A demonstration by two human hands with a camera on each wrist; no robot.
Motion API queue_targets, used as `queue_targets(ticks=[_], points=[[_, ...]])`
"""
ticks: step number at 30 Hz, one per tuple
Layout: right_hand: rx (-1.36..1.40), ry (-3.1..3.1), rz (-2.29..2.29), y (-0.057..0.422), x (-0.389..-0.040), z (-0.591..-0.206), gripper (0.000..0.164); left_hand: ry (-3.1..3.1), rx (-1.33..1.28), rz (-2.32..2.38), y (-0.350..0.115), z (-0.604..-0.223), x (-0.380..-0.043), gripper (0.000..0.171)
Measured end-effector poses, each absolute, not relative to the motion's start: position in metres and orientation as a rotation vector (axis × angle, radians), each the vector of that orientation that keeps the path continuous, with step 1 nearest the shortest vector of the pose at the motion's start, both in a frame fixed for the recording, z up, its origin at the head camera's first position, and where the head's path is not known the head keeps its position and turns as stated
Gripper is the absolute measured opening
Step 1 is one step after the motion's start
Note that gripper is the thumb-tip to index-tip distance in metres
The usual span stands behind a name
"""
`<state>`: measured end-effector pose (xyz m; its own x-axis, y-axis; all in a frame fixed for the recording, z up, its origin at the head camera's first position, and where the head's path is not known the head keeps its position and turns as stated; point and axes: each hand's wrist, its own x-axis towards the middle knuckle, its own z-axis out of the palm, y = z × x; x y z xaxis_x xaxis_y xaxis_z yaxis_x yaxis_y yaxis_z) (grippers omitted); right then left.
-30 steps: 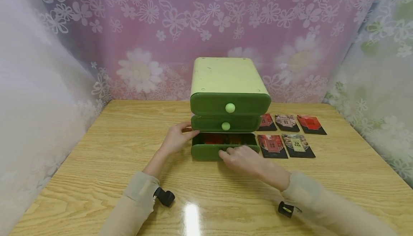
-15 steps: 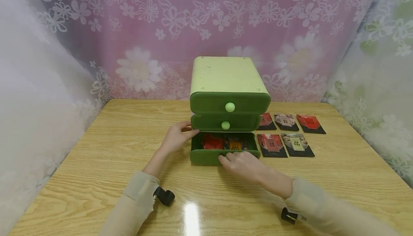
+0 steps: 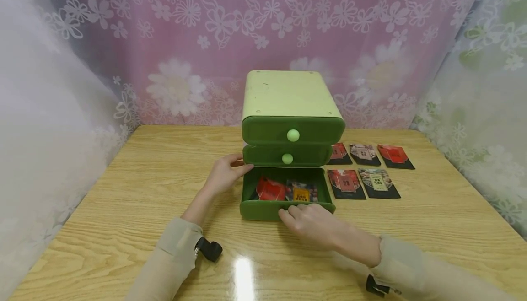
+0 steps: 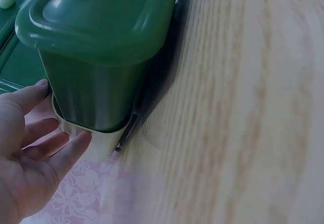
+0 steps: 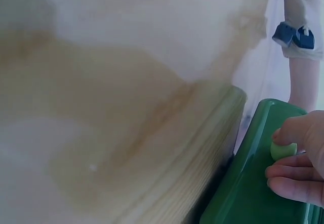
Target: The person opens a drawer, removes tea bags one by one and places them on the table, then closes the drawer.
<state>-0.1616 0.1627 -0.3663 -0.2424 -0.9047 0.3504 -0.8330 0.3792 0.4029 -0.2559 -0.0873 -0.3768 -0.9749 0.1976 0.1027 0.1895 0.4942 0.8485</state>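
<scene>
A small cabinet point(image 3: 290, 93) with a pale yellow-green shell and green drawer fronts stands on the table. Its bottom drawer point(image 3: 263, 211) is pulled out. Inside lie a red packet point(image 3: 271, 190) and a dark packet point(image 3: 302, 192) with an orange label. My right hand point(image 3: 310, 223) pinches the drawer's round light-green knob point(image 5: 282, 151), as the right wrist view shows. My left hand point(image 3: 222, 174) rests with extended fingers against the cabinet's left side; in the left wrist view its fingertips touch the shell's edge beside the drawer.
Right of the cabinet, several flat packets lie in two rows, among them a red-and-black packet point(image 3: 396, 155) and one with a pale label point(image 3: 379, 183). The wooden table point(image 3: 156, 168) reaches back to a pink floral curtain point(image 3: 197, 40).
My right hand has drawn the bottom drawer farther out toward me, bringing the packets inside into fuller view. The left hand has stayed at the cabinet's side.
</scene>
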Motion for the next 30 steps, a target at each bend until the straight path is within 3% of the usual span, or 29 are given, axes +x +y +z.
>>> queue_targets(ticks=[6,30], points=[[1.491,-2.101,-0.153,0.163,-0.151,-0.366,0.059,2.716,0.348,1.515,-0.087,-0.376,-0.256,0.051],[1.571,-2.063,-0.227,0.162,-0.124,-0.367,0.062,2.734,0.35,1.499,-0.088,-0.379,-0.258,0.051]])
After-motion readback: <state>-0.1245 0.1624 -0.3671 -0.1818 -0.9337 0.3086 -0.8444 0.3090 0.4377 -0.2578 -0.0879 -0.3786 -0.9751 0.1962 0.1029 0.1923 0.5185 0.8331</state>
